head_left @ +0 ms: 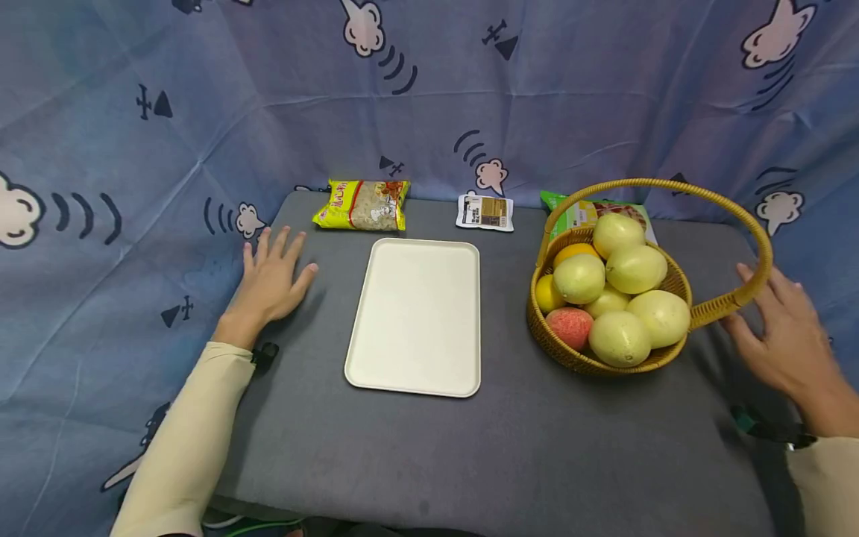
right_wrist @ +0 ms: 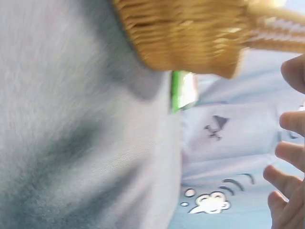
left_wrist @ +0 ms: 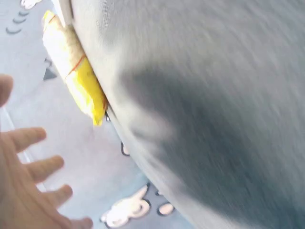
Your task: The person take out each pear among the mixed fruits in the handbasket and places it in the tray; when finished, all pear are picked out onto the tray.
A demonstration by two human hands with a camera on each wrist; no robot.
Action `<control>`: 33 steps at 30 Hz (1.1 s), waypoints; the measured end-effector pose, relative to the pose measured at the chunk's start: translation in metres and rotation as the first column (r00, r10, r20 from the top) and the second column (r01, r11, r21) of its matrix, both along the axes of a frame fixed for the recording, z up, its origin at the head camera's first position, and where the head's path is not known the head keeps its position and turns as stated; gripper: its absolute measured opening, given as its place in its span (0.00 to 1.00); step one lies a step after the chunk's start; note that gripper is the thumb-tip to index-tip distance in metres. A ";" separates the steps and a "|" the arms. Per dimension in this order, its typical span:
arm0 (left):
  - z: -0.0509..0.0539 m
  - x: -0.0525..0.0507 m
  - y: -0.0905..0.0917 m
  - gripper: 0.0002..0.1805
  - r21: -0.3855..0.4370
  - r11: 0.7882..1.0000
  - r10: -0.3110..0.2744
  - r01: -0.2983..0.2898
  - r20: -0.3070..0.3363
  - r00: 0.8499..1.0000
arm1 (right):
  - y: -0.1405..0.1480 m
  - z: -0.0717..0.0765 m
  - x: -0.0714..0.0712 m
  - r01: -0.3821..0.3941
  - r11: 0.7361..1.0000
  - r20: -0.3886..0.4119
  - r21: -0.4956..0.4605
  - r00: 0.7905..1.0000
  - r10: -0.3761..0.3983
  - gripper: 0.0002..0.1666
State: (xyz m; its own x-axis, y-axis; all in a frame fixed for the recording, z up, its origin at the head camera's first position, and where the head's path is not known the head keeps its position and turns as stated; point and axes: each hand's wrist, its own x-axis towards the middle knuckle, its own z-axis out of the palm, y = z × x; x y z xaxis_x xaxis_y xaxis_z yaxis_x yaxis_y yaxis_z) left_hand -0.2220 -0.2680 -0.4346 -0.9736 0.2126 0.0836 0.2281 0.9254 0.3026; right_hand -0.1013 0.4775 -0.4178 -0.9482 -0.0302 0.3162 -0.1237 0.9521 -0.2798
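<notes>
My left hand (head_left: 268,280) hovers over the left side of the grey table with its fingers spread, holding nothing. To its right lies a shallow white rectangular tray (head_left: 416,317) with nothing on it. A wicker basket (head_left: 564,356) with a tall arched handle (head_left: 725,304) stands on the right. Several pale yellow-green melons (head_left: 620,339), a red round fruit (head_left: 570,327), an orange (head_left: 577,252) and a yellow fruit (head_left: 548,294) fill it. Beside the handle is my right hand (head_left: 788,335), fingers extended and gripping nothing; its fingers also show in the right wrist view.
At the back of the table lie a yellow food packet (head_left: 365,205), a small white sachet (head_left: 485,212) and a green packet (head_left: 564,212) partly hidden behind the basket. A blue patterned cloth (head_left: 429,97) hangs along the back and sides.
</notes>
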 end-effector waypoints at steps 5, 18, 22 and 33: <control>0.007 0.012 -0.020 0.38 0.179 0.982 -0.039 0.051 -0.071 0.997 | -0.014 0.015 0.028 0.015 0.995 -0.120 -0.101 0.992 -0.027 0.45; 0.016 0.038 -0.042 0.28 0.495 0.868 0.012 0.045 -0.111 0.994 | -0.065 0.045 0.079 -0.193 0.937 -0.286 -0.293 0.952 0.107 0.31; 0.011 0.029 -0.028 0.27 0.544 0.835 -0.052 0.086 -0.078 0.996 | -0.086 0.048 0.077 -0.257 0.921 -0.233 -0.292 0.953 0.192 0.46; -0.005 -0.001 0.026 0.25 0.540 0.833 -0.173 0.124 0.040 0.984 | -0.116 0.034 0.055 -0.391 0.905 -0.194 -0.167 0.913 0.359 0.58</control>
